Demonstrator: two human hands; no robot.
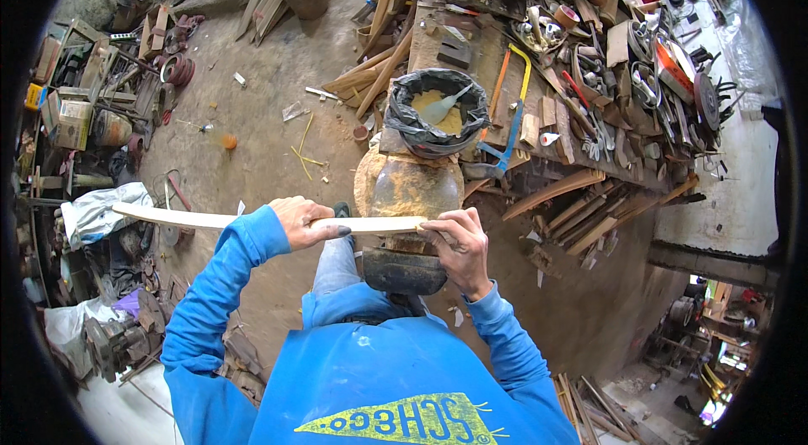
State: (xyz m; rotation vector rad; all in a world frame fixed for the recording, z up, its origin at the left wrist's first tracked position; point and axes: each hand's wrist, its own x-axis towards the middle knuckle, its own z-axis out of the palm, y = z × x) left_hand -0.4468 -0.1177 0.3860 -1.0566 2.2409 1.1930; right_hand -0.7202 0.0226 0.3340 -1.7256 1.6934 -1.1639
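Observation:
A long, slightly curved strip of pale wood (189,218) lies crosswise in front of my body, its far end reaching out to the left. My left hand (301,223) is wrapped round it near the middle, with a dark-smudged thumb along the near side. At the strip's right end, my right hand (459,248) pinches it between thumb and fingers. Just beyond the strip is a rounded, dust-covered machine (412,191) with a dark lower housing (402,271). The strip crosses over the machine's near part; whether they touch, I cannot tell.
Behind the machine stands a bucket lined with black plastic (402,129), holding yellowish powder and a grey-green nozzle-shaped thing (438,111). A blue-and-yellow hacksaw (510,146) leans beside the cluttered workbench (471,32). Wood offcuts (589,213) are piled at right; shelves of parts (93,117) line the left.

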